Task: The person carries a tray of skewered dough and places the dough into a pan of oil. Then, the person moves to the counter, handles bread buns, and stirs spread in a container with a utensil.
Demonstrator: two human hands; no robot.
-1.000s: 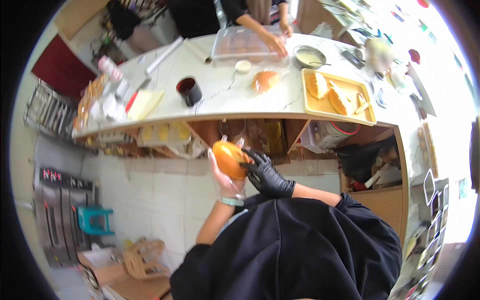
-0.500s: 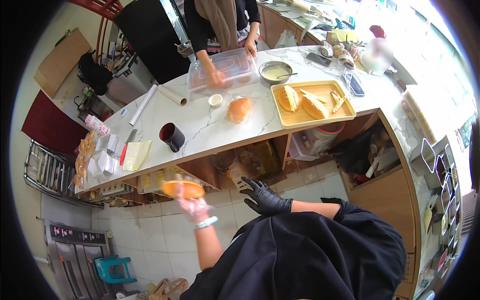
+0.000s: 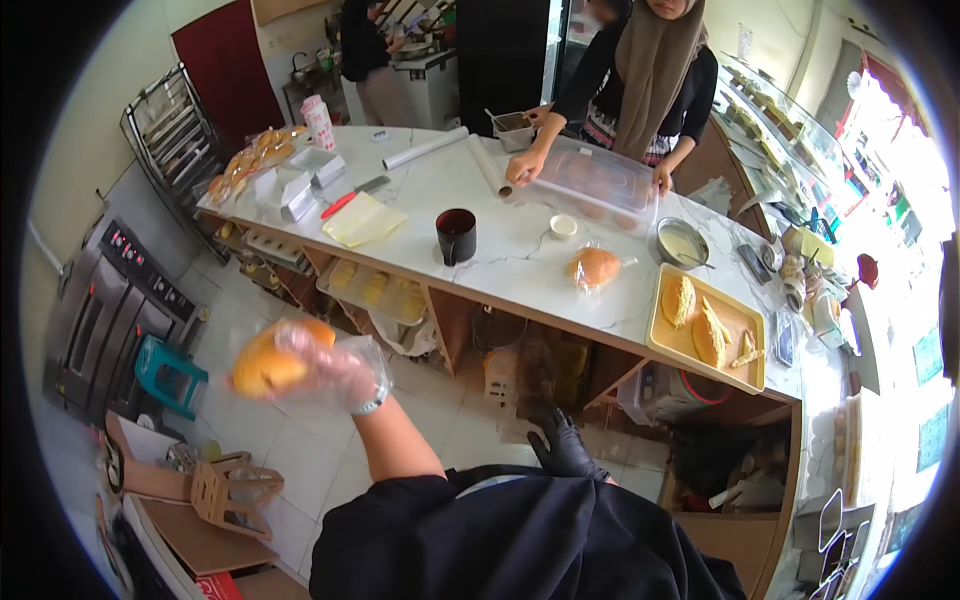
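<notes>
My left hand (image 3: pixel 335 362), in a loose clear plastic glove, is closed around a golden-brown bread bun (image 3: pixel 262 366). It is held out over the floor on the left, away from the counter; motion blurs both. My right hand (image 3: pixel 566 446) wears a black glove and hangs low before the counter's shelves, fingers apart and slightly blurred. I see nothing clearly held in it. On the counter a plastic-wrapped bun (image 3: pixel 594 268) lies near a small white cup (image 3: pixel 563 227). A yellow tray (image 3: pixel 658 337) to the right carries filled breads and a pair of tongs.
The marble-look counter (image 3: pixel 510 265) bears a black mug (image 3: pixel 456 238), a red-handled knife (image 3: pixel 340 205), metal tins (image 3: pixel 296 195) and a bowl of cream (image 3: pixel 682 243). Across it, a co-worker's hands rest on a lidded plastic box (image 3: pixel 590 185). An oven (image 3: pixel 115 290) and teal stool (image 3: pixel 168 375) stand left.
My view has turned left. My left hand has carried the bun further left, away from the counter. My right hand remains low by the shelves. The co-worker's hand has moved to the box's left edge.
</notes>
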